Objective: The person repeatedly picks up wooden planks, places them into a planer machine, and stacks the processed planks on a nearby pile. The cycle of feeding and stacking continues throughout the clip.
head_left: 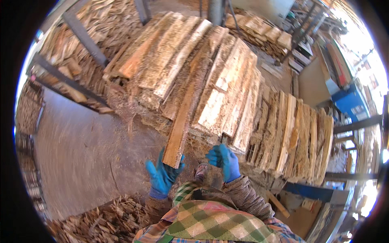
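Plank held at its near end, running away from the hands onto the slab pile

Plank (183, 111), a long rough-sawn board with reddish-brown bark along its edge, lies with its long axis running from near to far, leaning slightly right as it goes. Its near end sits just above and in front of the person, and its far part rests on top of a big heap of pale wooden slabs (227, 77) stacked at a slant. The left hand (162, 175), in a blue glove, is at the plank's near end, fingers spread and cupped up around the cut end from below; it looks to be touching the wood, though how firmly it grips cannot be told. The right hand (224, 160), also in a blue glove, is just to the right of the plank and apart from it, fingers curled loosely near the lower edge of the slab pile, holding nothing that can be made out. So the left hand is the nearer one, and the plank stretches straight away from it. To the right stands a second stack of slabs on edge (300, 137). To the left is bare concrete floor (77, 146), with a heap of bark scraps (101, 220) at the near left
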`<action>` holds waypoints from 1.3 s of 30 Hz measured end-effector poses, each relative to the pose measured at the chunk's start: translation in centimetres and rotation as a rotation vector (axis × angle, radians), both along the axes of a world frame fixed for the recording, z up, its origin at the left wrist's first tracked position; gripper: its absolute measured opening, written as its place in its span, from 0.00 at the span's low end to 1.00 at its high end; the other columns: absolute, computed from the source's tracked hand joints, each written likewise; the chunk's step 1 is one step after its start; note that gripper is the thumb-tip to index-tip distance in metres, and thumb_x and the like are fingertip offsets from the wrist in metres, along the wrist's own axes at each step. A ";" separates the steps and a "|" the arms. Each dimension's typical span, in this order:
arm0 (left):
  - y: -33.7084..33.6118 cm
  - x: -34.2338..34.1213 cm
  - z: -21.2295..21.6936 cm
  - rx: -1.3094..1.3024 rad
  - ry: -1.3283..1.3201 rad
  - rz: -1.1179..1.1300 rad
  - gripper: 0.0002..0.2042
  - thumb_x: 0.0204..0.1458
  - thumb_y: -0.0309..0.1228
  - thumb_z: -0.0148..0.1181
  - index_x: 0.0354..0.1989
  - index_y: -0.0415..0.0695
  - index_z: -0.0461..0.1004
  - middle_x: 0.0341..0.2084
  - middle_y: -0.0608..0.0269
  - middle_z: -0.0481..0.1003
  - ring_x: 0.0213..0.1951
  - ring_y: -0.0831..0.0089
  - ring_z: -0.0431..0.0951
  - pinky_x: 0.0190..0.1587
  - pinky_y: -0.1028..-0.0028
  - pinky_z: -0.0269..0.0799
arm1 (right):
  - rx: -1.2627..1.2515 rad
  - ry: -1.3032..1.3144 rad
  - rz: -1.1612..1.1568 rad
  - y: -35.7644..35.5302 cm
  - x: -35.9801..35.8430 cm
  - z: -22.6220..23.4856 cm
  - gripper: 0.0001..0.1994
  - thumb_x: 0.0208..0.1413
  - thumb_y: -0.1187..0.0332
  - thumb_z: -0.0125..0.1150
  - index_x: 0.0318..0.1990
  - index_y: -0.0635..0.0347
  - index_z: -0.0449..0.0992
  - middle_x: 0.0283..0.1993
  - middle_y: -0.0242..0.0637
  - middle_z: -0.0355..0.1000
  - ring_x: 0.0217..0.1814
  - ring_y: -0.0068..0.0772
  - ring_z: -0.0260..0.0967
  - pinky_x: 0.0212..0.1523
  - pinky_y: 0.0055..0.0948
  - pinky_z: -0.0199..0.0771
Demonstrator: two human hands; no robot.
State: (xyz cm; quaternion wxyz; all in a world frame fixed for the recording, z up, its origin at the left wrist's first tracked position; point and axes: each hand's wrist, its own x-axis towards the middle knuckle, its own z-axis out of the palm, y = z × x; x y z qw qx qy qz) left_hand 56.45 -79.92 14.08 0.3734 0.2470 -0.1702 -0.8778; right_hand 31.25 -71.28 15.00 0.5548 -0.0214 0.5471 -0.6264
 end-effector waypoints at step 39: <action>34.5 -18.0 -9.1 -0.393 -0.815 -0.905 0.40 0.62 0.61 0.55 0.74 0.46 0.59 0.65 0.51 0.70 0.60 0.57 0.75 0.62 0.58 0.72 | 0.735 0.826 -1.648 92.1 -28.2 -0.8 0.17 0.66 0.56 0.57 0.45 0.64 0.79 0.41 0.37 0.75 0.39 0.30 0.72 0.40 0.33 0.76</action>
